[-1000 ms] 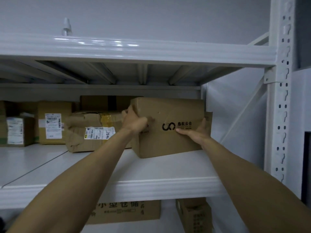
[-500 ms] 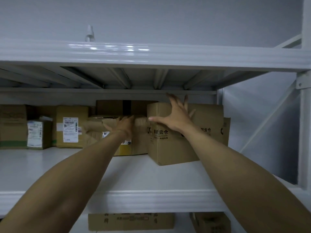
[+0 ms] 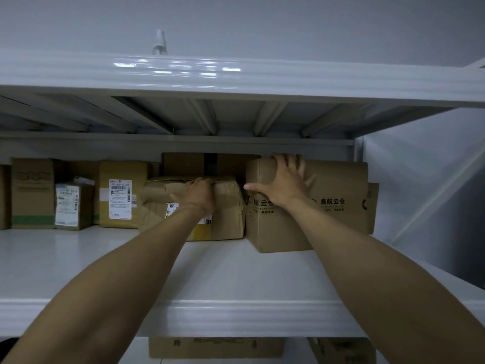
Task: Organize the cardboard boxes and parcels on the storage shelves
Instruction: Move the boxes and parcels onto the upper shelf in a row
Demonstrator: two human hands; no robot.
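A white metal storage shelf (image 3: 236, 319) is seen against a plain grey wall (image 3: 236, 17), with a second white shelf beam (image 3: 288, 82) above it. At the right end of the shelf a large brown cardboard box printed with black characters (image 3: 346, 179) is stood, just beside a crumpled brown paper-wrapped parcel (image 3: 228, 219); whether the two touch cannot be told. Behind the parcel a taped brown carton (image 3: 183, 164) is set, and further left smaller labelled cardboard boxes (image 3: 126, 169) are lined along the back. The right hand (image 3: 282, 185), laid flat on the printed box's front half a second ago, is now placed higher, with the fingers spread, the tips at the top edge and the thumb stretched leftwards. The left hand (image 3: 198, 194), held at the printed box's side a second ago, is now curled over the parcel's top front edge, fingers pressed together.
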